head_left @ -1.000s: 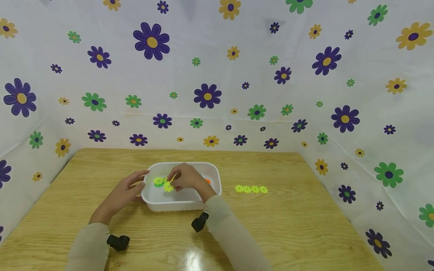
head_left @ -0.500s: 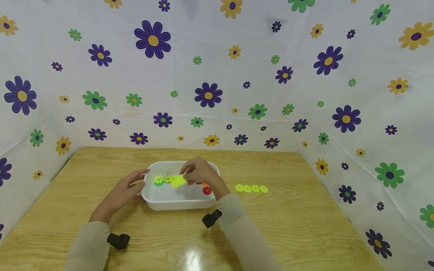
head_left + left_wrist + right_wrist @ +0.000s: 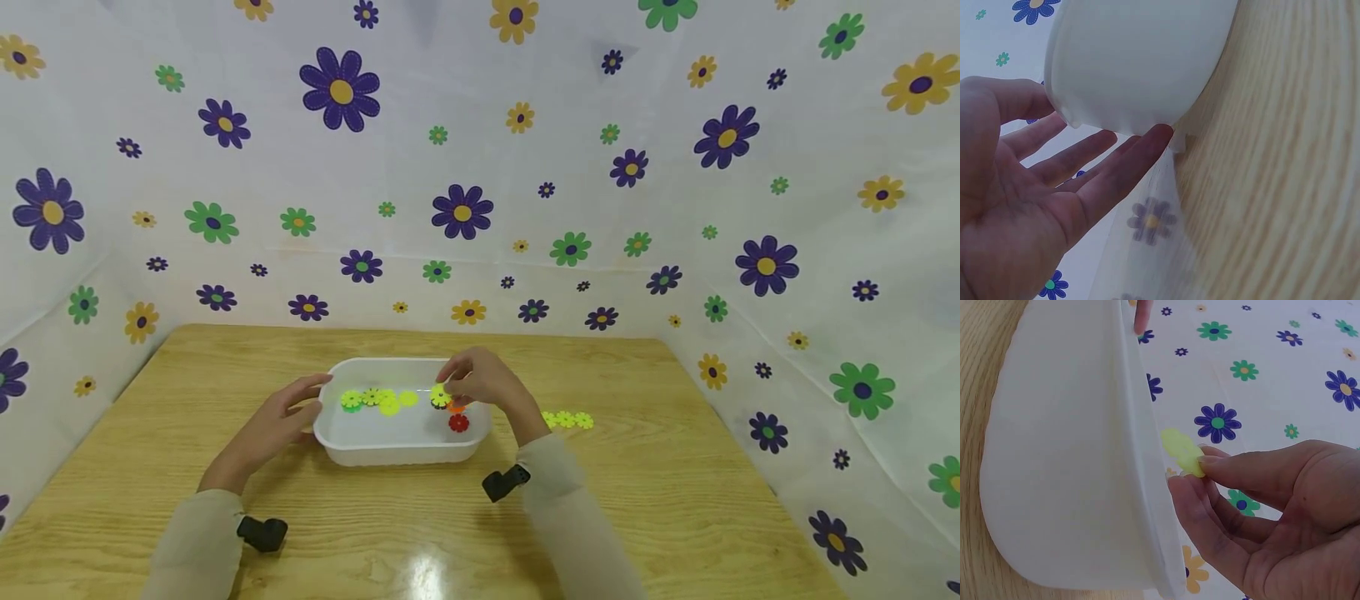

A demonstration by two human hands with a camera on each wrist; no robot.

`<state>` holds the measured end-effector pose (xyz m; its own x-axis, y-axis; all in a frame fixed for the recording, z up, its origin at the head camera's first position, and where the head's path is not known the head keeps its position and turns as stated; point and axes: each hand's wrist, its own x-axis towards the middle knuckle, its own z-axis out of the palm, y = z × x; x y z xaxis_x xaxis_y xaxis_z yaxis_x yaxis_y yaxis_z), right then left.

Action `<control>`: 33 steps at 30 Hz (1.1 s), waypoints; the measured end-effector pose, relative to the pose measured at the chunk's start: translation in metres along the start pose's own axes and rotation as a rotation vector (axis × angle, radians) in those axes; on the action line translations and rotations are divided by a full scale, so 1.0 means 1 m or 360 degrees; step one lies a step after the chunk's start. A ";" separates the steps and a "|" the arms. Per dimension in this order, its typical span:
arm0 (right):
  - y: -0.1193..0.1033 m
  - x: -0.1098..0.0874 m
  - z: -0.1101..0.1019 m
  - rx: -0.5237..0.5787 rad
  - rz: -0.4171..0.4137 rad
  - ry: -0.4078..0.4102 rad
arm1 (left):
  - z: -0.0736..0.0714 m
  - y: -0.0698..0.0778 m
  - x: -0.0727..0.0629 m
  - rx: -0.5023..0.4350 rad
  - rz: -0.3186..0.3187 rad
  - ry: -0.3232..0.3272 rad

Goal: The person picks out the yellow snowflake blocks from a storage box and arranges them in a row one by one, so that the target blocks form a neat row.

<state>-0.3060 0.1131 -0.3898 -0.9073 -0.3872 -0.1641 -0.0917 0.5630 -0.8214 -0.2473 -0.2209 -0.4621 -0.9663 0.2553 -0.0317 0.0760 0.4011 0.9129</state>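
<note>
A white plastic tub (image 3: 397,456) stands on the table, and several flower-shaped plastic pieces lie in it. Over its right part, my right hand (image 3: 483,387) pinches a yellow flower-shaped piece (image 3: 439,395) between thumb and fingertips. The right wrist view shows that piece (image 3: 1182,452) raised above the tub's rim. My left hand (image 3: 270,427) rests against the tub's left end; in the left wrist view its fingertips touch the outer wall (image 3: 1141,69), the fingers spread and fairly straight. Yellow pieces (image 3: 372,397) lie in the tub's left half, and a red piece (image 3: 459,422) at its right.
To the right of the tub, a row of yellow flower pieces (image 3: 574,420) lies on the wooden table (image 3: 360,533), partly hidden by my right wrist. A white cloth (image 3: 405,167) printed with flowers hangs behind and at both sides.
My right hand has moved right across the tub, carrying the yellow flower-shaped piece from the left group toward the right end. The left hand stays at the tub's left end.
</note>
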 end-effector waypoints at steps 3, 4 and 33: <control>0.004 -0.006 -0.008 -0.0005 0.0010 0.0032 | 0.000 -0.001 0.000 0.0004 -0.0002 -0.0001; 0.006 -0.008 -0.011 -0.0008 0.0014 0.0045 | 0.000 -0.001 0.000 0.0002 -0.0003 -0.0002; 0.077 -0.059 -0.083 -0.0027 0.0127 0.0274 | 0.001 0.001 -0.002 0.0011 -0.0017 0.0012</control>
<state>-0.2933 0.2400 -0.3982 -0.9686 -0.2111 -0.1311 -0.0223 0.5994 -0.8001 -0.2455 -0.2203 -0.4619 -0.9688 0.2447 -0.0382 0.0675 0.4095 0.9098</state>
